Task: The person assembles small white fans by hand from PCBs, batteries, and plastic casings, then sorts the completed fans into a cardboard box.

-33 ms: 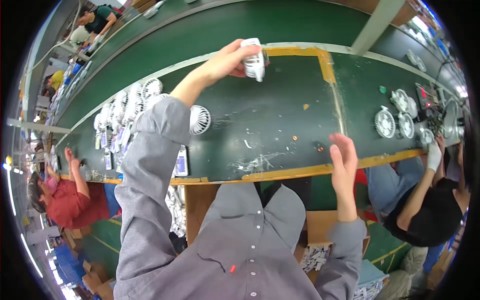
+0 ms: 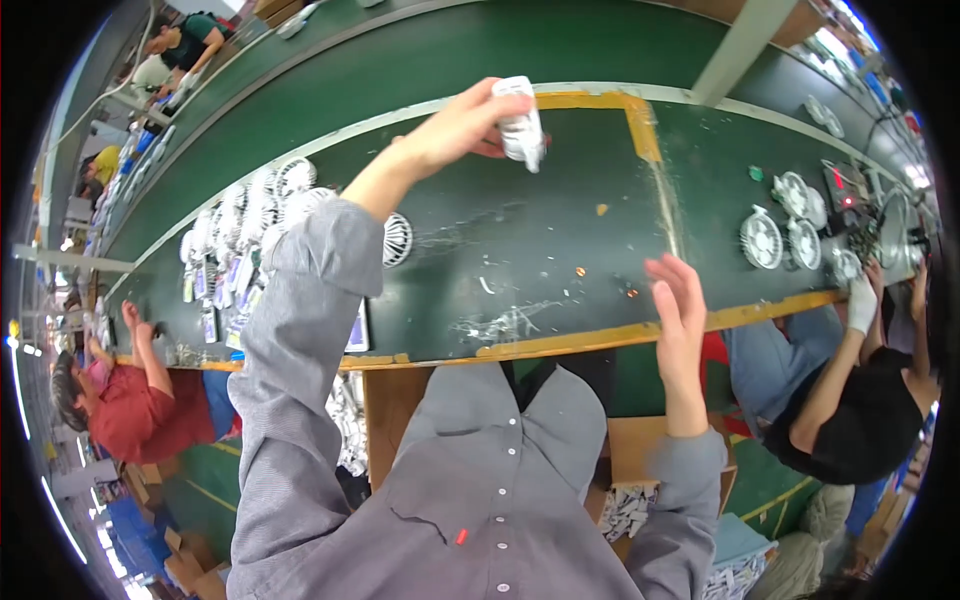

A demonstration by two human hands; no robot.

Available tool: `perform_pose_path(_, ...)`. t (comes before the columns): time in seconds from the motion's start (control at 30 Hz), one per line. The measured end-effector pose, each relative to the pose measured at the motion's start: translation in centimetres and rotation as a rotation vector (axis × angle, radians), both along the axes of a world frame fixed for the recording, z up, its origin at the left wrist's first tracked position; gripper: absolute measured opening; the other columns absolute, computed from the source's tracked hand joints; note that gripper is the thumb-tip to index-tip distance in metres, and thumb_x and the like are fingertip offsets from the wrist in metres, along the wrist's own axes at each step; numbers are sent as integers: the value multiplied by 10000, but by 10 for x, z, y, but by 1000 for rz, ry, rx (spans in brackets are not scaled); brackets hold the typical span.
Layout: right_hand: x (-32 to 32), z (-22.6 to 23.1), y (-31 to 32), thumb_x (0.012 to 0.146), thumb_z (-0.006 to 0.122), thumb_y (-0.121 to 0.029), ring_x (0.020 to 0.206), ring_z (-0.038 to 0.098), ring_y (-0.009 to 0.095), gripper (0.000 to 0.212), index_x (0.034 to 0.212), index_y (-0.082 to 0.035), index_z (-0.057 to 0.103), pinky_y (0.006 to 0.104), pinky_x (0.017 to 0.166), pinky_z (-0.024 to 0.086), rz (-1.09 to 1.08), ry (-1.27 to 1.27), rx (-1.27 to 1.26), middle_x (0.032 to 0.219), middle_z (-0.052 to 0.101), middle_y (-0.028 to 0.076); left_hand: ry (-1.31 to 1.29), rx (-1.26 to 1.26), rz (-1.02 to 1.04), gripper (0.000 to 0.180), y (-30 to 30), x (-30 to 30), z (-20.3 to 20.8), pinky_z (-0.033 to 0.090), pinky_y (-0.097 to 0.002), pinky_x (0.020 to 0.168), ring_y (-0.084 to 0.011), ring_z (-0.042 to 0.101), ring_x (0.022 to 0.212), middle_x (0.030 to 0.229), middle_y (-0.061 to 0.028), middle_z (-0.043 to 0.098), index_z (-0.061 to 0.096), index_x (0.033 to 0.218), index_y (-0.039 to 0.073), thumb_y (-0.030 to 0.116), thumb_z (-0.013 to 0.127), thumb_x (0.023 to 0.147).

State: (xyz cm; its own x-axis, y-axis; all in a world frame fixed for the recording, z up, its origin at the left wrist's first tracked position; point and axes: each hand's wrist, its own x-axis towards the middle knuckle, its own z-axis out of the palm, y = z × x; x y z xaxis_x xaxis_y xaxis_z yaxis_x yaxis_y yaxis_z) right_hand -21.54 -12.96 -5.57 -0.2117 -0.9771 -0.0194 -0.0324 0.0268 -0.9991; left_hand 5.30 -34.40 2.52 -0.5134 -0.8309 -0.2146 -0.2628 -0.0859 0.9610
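Observation:
My left hand [image 2: 468,125] is stretched far out over the bench, closed on a small white handheld fan [image 2: 520,135]. The fan is tilted, and part of it lies behind my fingers. My right hand [image 2: 682,315] hovers near the bench's front edge with fingers apart and nothing in it. Another white fan [image 2: 397,240] lies on the bench beyond my left forearm, partly hidden by my sleeve. To its left, many white fans [image 2: 262,212] stand crowded together, some with bluish labels on their handles.
The dark green bench [image 2: 560,200] has yellow tape [image 2: 642,130] and small scraps. At right, several fans [image 2: 762,240] lie near a co-worker's gloved hand [image 2: 862,305]. A person in red [image 2: 150,410] sits at left. A slanting post [image 2: 745,55] rises ahead. Below the bench are cardboard boxes [image 2: 640,450].
My left hand has moved slightly right with the fan in it. My right hand stays nearly where it was, fingers still apart. The view has shifted a little.

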Motion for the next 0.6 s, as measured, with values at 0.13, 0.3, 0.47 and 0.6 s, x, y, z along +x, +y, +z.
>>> perform_pose_path(0.13, 12, 21, -2, 1011, 456, -389, 1206, 550, 310, 561, 1394, 18, 402, 421, 1020, 446, 95, -738, 68, 1296, 551, 214, 208, -145, -145, 657, 49, -57, -1, 506, -355, 930, -201, 611, 1056, 1160, -112, 589, 415, 1334, 13, 241, 760, 823)
perform_pose_path(0.3, 25, 37, 12, 1000, 487, -337, 1117, 596, 241, 558, 1417, 18, 382, 398, 971, 478, 92, -862, -8, 1277, 565, 167, 231, -816, -304, 875, 98, -87, -9, 476, -402, 948, -298, 550, 1136, 1248, -168, 456, 378, 1405, 68, 195, 830, 666)
perform_pose_path(0.47, 6, 3, 15, 941, 568, -63, 986, 624, 143, 328, 1261, 3, 530, 288, 827, 501, -147, -653, 44, 1124, 639, 78, -44, -968, -461, 830, 110, -82, -13, 500, -409, 932, -349, 536, 1163, 1314, -164, 449, 431, 1408, 96, 151, 812, 673)
perform_pose_path(0.6, -56, -29, 19, 914, 621, -46, 831, 631, 101, 202, 1111, -6, 609, 252, 697, 507, -433, -480, 1, 1009, 675, 53, -527, -1114, -329, 700, 62, -21, -7, 423, -411, 1045, -358, 479, 1264, 1371, -181, 477, 480, 1360, 71, 151, 762, 724)
